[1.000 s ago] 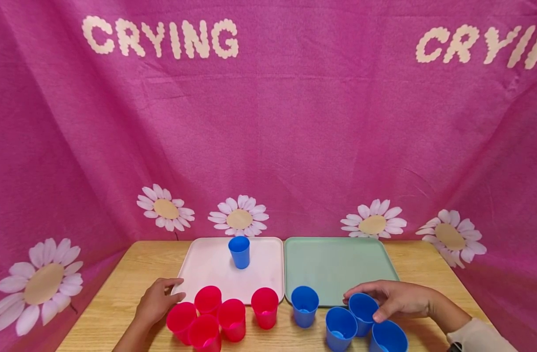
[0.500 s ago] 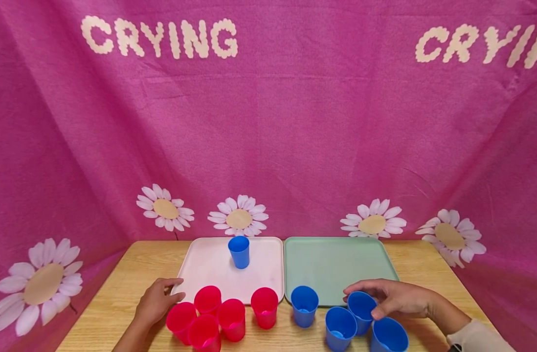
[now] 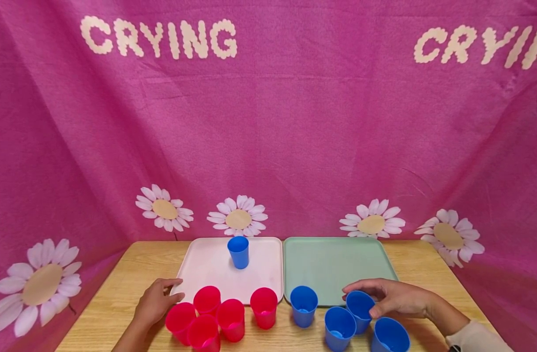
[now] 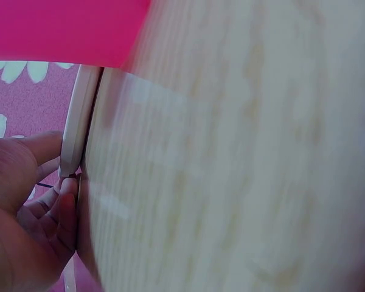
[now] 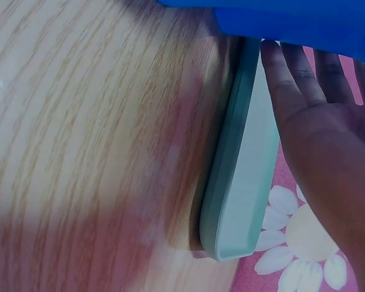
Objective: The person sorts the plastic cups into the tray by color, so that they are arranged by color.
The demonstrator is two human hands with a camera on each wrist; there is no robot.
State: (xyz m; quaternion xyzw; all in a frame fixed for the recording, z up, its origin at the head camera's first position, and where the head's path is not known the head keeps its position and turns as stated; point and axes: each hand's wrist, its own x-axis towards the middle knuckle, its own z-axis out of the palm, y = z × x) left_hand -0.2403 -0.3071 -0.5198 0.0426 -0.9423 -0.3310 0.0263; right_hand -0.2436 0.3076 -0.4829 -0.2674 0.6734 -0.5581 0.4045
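Observation:
My right hand [image 3: 402, 298] grips a blue cup [image 3: 361, 315], its thumb at the near side of the rim and its fingers round the far side. In the right wrist view those fingers reach behind the blue plastic, partly hidden by it. More blue cups stand close by: one in front [image 3: 340, 332], one at the lower right [image 3: 389, 337] and one to the left [image 3: 303, 308]. My left hand [image 3: 156, 300] rests at the front left corner of the pale pink tray [image 3: 207, 278], loosely bent, thumb and fingertips right at the rim [image 4: 79, 121].
Several red cups [image 3: 207, 300] stand upright between my left hand and the middle. A lone blue cup [image 3: 238, 253] stands on the pink tray. Beside that tray lies a green tray [image 3: 339, 269]. Behind the wooden table [image 3: 105, 293] hangs a pink cloth [image 3: 268, 122] with daisies.
The gripped blue cup has shifted slightly away and left with my right hand. The lower right blue cup sits slightly farther right. My left hand stays in place.

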